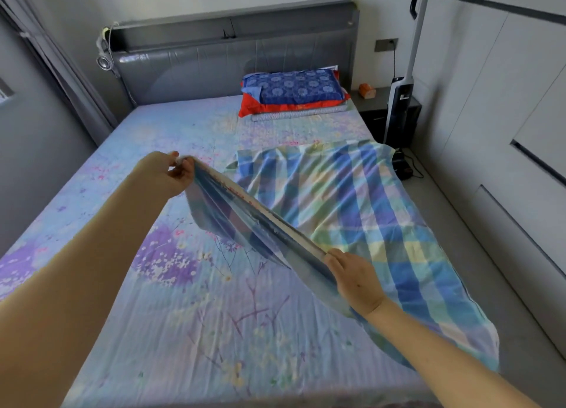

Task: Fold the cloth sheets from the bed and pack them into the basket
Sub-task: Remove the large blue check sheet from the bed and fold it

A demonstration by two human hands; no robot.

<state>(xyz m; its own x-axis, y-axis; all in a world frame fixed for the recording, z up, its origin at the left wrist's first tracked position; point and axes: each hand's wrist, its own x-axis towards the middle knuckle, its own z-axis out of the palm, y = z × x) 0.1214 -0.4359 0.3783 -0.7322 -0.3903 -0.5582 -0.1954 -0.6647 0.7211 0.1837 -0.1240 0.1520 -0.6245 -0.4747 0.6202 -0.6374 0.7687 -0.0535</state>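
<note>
Carefully: your left hand [171, 175] and right hand [355, 280] each pinch the blue-green checked cotton sheet [352, 199] (edge lifted); uneven tension could skew the fold.

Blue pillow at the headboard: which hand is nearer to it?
Left. The left hand is stretched up the bed toward the blue pillow; the right hand is at the bed's near side.

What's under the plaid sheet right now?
The plaid sheet lies on the floral bedsheet, its right edge hanging off the bed. Left hand and right hand lift its near edge. Anything beneath is hidden.
</note>
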